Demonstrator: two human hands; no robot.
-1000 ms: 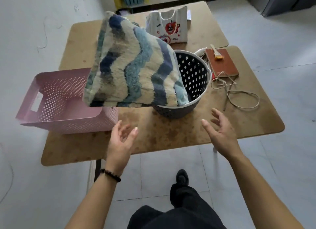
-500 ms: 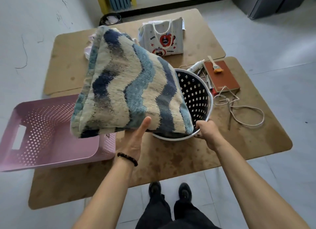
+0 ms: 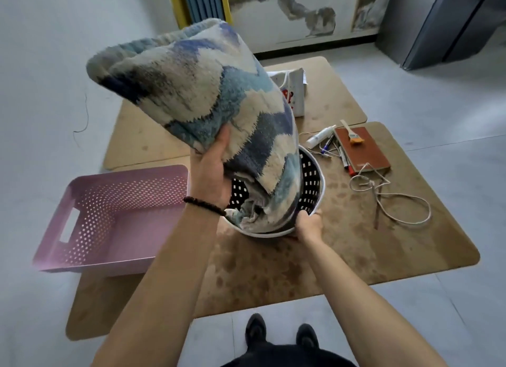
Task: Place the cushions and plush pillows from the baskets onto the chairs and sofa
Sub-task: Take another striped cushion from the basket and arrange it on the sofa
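1. Two grips are in view. The left grip [image 3: 210, 175] holds the wavy blue-and-cream cushion [image 3: 205, 93] from below, with the thumb on its front; the fingers are hidden behind the fabric.
2. The right grip [image 3: 308, 225] curls over the near rim of the round dark basket [image 3: 315, 180].
3. The cushion hides most of a white bag [image 3: 297, 93] behind it.
4. The cushion is tilted: its lower end is inside the round dark basket on the desk [image 3: 301, 257], just beside the right grip, and its upper end is above the left grip.
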